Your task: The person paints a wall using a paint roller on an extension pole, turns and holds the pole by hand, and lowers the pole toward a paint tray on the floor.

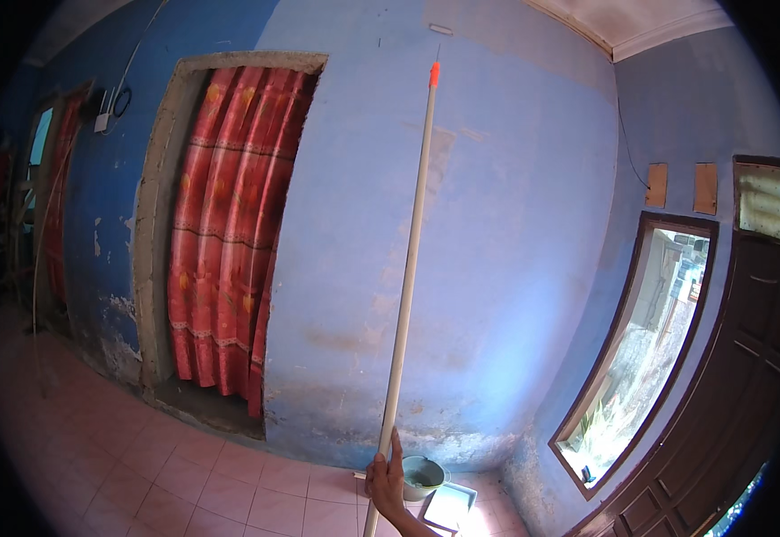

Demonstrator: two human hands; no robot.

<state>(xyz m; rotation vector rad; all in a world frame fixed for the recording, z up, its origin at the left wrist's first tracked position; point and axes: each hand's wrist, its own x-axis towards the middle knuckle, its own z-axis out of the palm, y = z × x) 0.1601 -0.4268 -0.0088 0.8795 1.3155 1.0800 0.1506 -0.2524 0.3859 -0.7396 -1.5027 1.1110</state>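
My right hand (386, 480) grips a long pale pole (409, 268) near its lower end, with one finger extended along the shaft. The pole rises steeply in front of the blue wall (511, 221). An orange handle (434, 75) is fixed at its top. From that handle a thin metal rod leads up to a small white paint roller (441, 29), which appears to be against the upper wall, by a duller patch of paint. My left hand is out of view. Just beyond my right hand, a grey bucket (423, 478) and a white paint tray (450, 506) stand on the floor.
A red patterned curtain (229, 235) hangs in the doorway on the left. To the right are a narrow window (638, 356) and a dark wooden door (719, 416). A white router (101, 122) with cables is mounted on the far-left wall. Pink tiles (229, 483) cover the floor.
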